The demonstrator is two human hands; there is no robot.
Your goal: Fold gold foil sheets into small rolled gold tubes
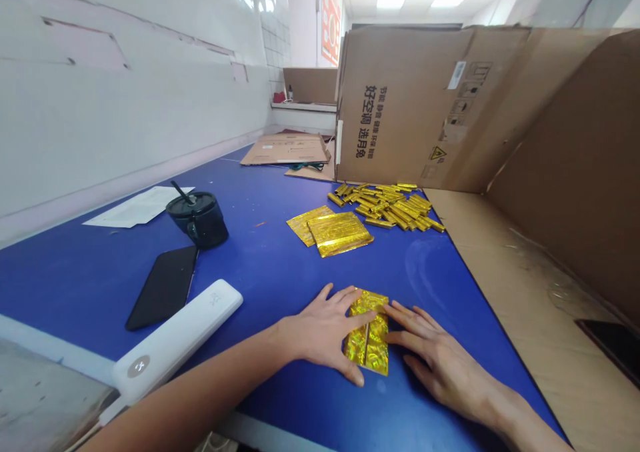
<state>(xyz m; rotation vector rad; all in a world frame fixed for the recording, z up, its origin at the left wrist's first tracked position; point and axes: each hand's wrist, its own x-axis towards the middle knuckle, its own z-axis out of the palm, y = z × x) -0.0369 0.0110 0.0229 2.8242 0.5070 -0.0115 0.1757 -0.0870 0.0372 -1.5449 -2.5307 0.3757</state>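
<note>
A sheet of shiny gold foil paper lies on the blue table near its front, with a fold line or seam running down its middle. Across its left side rests my left hand, fingers spread, thumb near the lower edge. My right hand is at the sheet's right edge, fingers stretched out, fingertips touching or just beside it. Farther back sit two stacks of flat gold sheets, a front stack overlapping a rear one. Beyond them, to the right, is a heap of small rolled gold foil pieces.
On the left stand a dark lidded mug, a black phone, a white power strip and white paper. A large cardboard box walls off the back right; flattened cardboard lies at the back of the blue table.
</note>
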